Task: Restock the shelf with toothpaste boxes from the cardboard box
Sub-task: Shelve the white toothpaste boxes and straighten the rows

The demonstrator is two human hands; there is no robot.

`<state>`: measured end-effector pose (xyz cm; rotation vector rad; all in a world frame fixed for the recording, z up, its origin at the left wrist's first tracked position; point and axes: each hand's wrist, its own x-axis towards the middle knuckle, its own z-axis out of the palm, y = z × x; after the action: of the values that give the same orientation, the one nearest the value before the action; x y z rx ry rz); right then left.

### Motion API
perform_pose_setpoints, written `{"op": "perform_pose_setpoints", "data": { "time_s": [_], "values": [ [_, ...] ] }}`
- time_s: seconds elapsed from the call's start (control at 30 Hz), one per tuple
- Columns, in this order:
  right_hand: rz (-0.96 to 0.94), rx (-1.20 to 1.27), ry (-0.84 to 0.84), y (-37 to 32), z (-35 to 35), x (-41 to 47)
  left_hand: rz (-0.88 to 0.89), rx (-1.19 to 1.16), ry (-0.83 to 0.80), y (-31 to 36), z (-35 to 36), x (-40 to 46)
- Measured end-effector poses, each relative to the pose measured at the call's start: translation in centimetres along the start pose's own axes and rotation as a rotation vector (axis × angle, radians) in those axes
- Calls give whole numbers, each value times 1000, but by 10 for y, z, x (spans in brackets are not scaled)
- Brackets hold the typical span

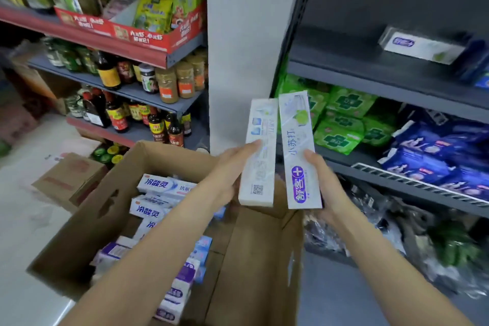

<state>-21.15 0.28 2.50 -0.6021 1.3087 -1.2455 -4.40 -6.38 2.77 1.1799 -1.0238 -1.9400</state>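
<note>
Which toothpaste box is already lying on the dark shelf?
The white toothpaste box with the purple logo, lying flat on the upper right shelf. The others are held in the left hand and right hand or sit inside the cardboard box.

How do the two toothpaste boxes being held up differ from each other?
The left box shows a QR code and small print; the right box shows a purple logo and a green lime. The left hand grips the left box, the right hand the right box. Both are long, white and held nearly upright over the cardboard box.
</note>
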Motion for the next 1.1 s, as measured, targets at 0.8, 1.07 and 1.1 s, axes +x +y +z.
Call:
{"op": "perform_pose_setpoints", "data": {
  "time_s": [0.8, 1.07, 1.1],
  "values": [
    [-522, -154, 299, -258, -248, 69, 102, -59, -215, 94, 314, 123],
    [-602, 115, 306, -307, -266, 155, 172, -141, -234, 154, 332, 220],
    [-610, 73, 335, -310, -268, 163, 169, -134, -240, 158, 335, 230]
  ]
}}
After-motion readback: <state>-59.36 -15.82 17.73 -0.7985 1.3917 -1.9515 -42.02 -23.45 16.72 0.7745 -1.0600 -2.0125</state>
